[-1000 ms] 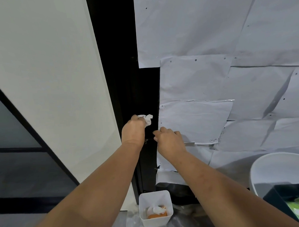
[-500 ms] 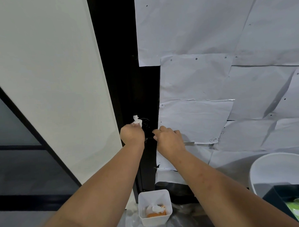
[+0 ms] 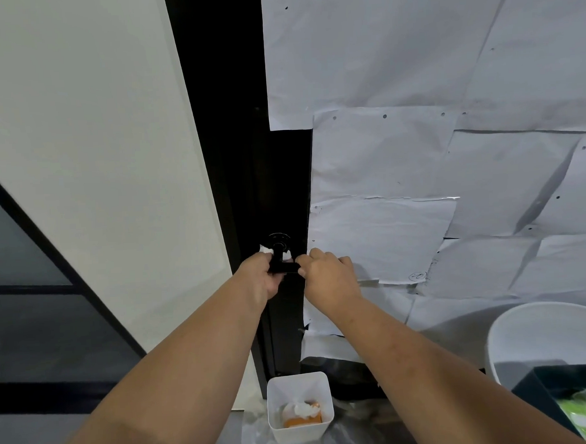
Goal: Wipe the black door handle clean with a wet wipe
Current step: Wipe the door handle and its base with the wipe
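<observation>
Step in hand: wiping the black door handle (image 3: 281,264), which sits on the dark door edge between the pale wall panel (image 3: 90,156) and the paper-covered door face (image 3: 416,149).
Left hand: the left hand (image 3: 259,278) is curled round the wet wipe (image 3: 265,249) and the handle's left part; white corners of the wipe show on both sides of the stem.
Right hand: the right hand (image 3: 327,274) pinches the lever's right end, fingers curled onto it, apparently to steady it.
What changed: a second ago the wipe was bunched above the left hand and the round rose (image 3: 279,239) was hidden; now the hand sits lower, the rose is exposed and the wipe wraps the stem.
Meaning: the rubbing seems to have moved from the rose to the stem and lever; the task looks well under way, not finished.
Nearby: a white bin (image 3: 300,409) with used wipes stands below.
</observation>
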`<move>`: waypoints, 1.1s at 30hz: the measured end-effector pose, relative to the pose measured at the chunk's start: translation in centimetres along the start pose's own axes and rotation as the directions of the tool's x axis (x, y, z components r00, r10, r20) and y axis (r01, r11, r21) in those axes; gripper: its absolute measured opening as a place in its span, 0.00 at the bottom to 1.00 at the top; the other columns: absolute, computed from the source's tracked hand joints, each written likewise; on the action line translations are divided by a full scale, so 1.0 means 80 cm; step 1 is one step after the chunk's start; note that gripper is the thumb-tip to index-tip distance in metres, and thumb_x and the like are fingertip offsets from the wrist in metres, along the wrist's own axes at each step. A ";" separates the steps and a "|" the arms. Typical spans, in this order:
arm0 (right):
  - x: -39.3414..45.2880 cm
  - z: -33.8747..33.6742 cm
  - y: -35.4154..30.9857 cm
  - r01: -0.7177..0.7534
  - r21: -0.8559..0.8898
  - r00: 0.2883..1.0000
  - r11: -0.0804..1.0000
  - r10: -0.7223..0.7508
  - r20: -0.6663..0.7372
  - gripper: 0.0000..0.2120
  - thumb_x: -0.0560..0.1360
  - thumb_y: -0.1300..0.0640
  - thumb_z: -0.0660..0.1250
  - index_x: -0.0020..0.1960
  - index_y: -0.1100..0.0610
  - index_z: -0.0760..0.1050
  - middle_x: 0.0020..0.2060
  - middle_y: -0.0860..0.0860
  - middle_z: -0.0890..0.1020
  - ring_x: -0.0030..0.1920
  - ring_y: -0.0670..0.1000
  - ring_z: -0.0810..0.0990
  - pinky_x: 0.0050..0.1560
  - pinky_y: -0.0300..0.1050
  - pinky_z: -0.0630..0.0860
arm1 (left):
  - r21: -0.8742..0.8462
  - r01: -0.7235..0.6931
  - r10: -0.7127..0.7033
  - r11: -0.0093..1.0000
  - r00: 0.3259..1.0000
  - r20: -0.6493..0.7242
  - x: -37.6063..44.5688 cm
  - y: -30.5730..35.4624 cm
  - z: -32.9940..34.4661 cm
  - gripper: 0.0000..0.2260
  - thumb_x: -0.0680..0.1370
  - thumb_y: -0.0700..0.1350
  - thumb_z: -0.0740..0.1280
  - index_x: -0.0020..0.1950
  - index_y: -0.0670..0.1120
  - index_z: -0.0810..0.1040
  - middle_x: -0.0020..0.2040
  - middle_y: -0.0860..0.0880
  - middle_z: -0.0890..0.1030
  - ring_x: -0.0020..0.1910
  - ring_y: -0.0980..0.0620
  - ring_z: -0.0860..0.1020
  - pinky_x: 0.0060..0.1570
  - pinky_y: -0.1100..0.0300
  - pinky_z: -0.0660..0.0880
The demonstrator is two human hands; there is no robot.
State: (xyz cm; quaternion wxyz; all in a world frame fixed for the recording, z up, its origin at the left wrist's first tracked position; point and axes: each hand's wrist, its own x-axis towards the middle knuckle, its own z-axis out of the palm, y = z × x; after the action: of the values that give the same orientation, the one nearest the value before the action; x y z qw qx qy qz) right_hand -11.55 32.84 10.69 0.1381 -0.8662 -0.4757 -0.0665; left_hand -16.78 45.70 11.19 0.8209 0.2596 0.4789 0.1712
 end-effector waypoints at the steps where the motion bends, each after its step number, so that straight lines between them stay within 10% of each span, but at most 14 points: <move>1: 0.000 0.000 0.000 0.002 0.000 1.000 1.000 -0.002 -0.007 0.14 0.78 0.58 0.56 0.62 0.51 0.72 0.50 0.52 0.77 0.49 0.55 0.76 0.49 0.50 0.65 | -0.025 0.002 -0.002 1.000 1.000 -0.002 -0.002 0.000 0.001 0.12 0.82 0.39 0.60 0.62 0.34 0.72 0.43 0.37 0.77 0.42 0.45 0.81 0.46 0.55 0.77; 9: -0.001 0.002 0.000 0.011 0.010 1.000 1.000 -0.011 -0.013 0.17 0.78 0.58 0.56 0.65 0.49 0.71 0.51 0.51 0.77 0.50 0.54 0.76 0.48 0.49 0.64 | 0.011 0.063 -0.062 0.998 0.997 -0.051 -0.006 0.006 0.013 0.08 0.79 0.37 0.63 0.56 0.36 0.77 0.40 0.39 0.79 0.32 0.44 0.79 0.24 0.55 0.78; 14: 0.000 0.002 0.005 0.034 -0.023 0.999 0.999 -0.034 -0.010 0.16 0.78 0.58 0.57 0.64 0.49 0.70 0.50 0.51 0.77 0.50 0.55 0.76 0.48 0.49 0.64 | 0.072 0.030 -0.035 0.997 0.996 0.078 -0.004 -0.001 0.002 0.09 0.81 0.38 0.57 0.50 0.36 0.76 0.39 0.39 0.81 0.40 0.45 0.80 0.49 0.52 0.78; 18: 0.003 0.003 0.005 0.037 -0.025 0.999 0.999 -0.037 0.011 0.13 0.78 0.58 0.57 0.61 0.52 0.72 0.50 0.52 0.77 0.49 0.56 0.76 0.49 0.50 0.67 | 0.151 -0.014 0.013 0.988 1.000 0.005 0.003 -0.003 -0.002 0.08 0.81 0.41 0.61 0.56 0.40 0.77 0.46 0.42 0.84 0.42 0.46 0.82 0.38 0.54 0.76; 22: 0.006 0.002 0.007 0.044 -0.032 0.998 0.998 -0.043 0.036 0.11 0.78 0.57 0.57 0.58 0.55 0.73 0.49 0.53 0.78 0.49 0.57 0.77 0.48 0.50 0.68 | 0.102 -0.131 0.138 0.986 0.988 -0.064 0.004 -0.005 -0.005 0.12 0.78 0.40 0.68 0.60 0.39 0.76 0.51 0.41 0.82 0.41 0.45 0.82 0.33 0.54 0.78; 28: 0.003 -0.005 0.015 -0.025 -0.114 0.992 0.993 0.039 0.117 0.16 0.81 0.47 0.51 0.58 0.55 0.70 0.50 0.53 0.78 0.51 0.57 0.77 0.50 0.53 0.69 | 0.170 -0.299 0.331 0.939 0.920 -0.207 -0.002 -0.010 -0.002 0.07 0.73 0.43 0.75 0.47 0.44 0.80 0.45 0.46 0.82 0.48 0.46 0.81 0.54 0.50 0.80; 33: 0.011 -0.004 0.036 0.009 0.060 0.964 0.998 -0.025 0.263 0.14 0.81 0.52 0.52 0.57 0.59 0.70 0.50 0.57 0.76 0.50 0.58 0.74 0.46 0.50 0.69 | 0.374 -0.516 0.601 0.771 0.783 -0.161 -0.009 -0.022 -0.003 0.05 0.74 0.41 0.73 0.49 0.44 0.82 0.42 0.51 0.81 0.39 0.55 0.78 0.36 0.66 0.73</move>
State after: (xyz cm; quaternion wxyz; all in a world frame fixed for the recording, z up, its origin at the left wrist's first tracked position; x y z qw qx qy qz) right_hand -8.67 31.96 10.69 0.0979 -0.8588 -0.4990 0.0619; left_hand -17.28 43.96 10.57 0.6068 0.4905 0.5071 0.3662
